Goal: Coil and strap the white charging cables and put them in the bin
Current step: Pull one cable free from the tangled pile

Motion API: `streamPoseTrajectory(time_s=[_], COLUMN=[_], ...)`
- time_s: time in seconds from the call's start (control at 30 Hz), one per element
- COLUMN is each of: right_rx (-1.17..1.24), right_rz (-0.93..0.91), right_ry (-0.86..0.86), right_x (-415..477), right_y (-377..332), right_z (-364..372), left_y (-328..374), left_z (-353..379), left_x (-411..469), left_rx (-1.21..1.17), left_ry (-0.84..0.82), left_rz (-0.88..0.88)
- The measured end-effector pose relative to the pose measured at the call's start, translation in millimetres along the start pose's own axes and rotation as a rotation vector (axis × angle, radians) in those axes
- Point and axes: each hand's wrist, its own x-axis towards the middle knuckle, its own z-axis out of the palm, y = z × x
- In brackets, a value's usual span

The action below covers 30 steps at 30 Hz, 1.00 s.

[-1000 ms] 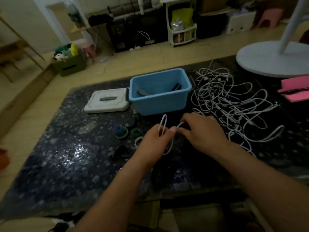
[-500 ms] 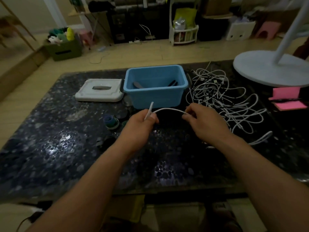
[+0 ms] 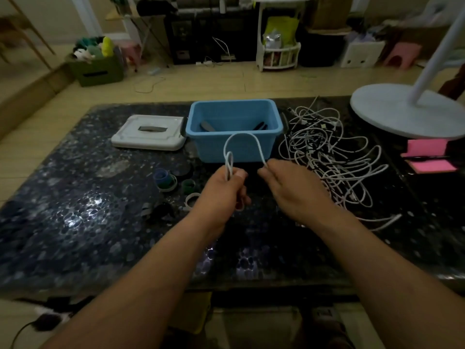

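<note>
A white charging cable [image 3: 241,136] arches between my two hands above the dark speckled table [image 3: 75,222]. My left hand [image 3: 221,192] grips a small folded loop of it, with more cable hanging below the fist. My right hand [image 3: 292,190] pinches the other end of the arch between thumb and fingers. Just behind the arch stands the blue bin [image 3: 234,129], holding a few dark items. A tangled pile of white cables [image 3: 329,152] lies to the right of the bin.
A white lid [image 3: 151,133] lies left of the bin. Several small strap rolls [image 3: 166,181] sit left of my left hand. A round white stand base [image 3: 402,112] and a pink holder [image 3: 427,157] occupy the table's right side. Floor clutter lies beyond.
The cable span between my hands has risen from a low, nearly flat line into a tall arch. My left hand now holds a doubled loop where a single end stuck up.
</note>
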Motion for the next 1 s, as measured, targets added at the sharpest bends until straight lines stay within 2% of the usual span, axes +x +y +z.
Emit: streamPoseTrajectory(time_s=[0.1, 0.23, 0.37, 0.5, 0.6, 0.67, 0.73, 0.83, 1.0], right_rx=[0.054, 0.127, -0.026, 0.012, 0.045, 0.010, -0.031, -0.055, -0.142], right_rz=[-0.012, 0.005, -0.086, -0.116, -0.062, -0.026, 0.017, 0.094, 0.161], right_ry=[-0.127, -0.135, -0.188, -0.155, -0.204, -0.261, -0.324, -0.345, -0.206], right_x=[-5.8, -11.0, -15.5, -17.7, -20.3, -23.0, -24.7, -23.7, -15.4], right_y=[-17.1, -23.7, -24.2, -21.9, -12.3, 2.5, 23.0, 52.4, 55.5], right_z=[3.7, 7.4, 6.6, 7.3, 10.8, 14.6, 17.7, 15.6, 4.7], left_y=[0.8, -1.0, -1.5, -5.3, -4.0, 1.0, 5.9, 6.9, 0.5], left_z=[6.8, 5.8, 6.1, 10.6, 8.5, 5.2, -1.2, -14.0, -11.4], left_x=[1.2, 3.3, 6.2, 7.1, 12.7, 14.3, 14.3, 17.1, 15.5], left_rx=[-0.103, -0.103, -0.138, -0.135, -0.353, -0.586, -0.688, -0.547, -0.034], left_ry=[-0.029, -0.093, -0.068, 0.066, 0.142, 0.146, 0.138, 0.159, 0.065], left_rz=[-0.062, -0.045, -0.094, -0.156, -0.148, -0.176, -0.197, -0.187, -0.089])
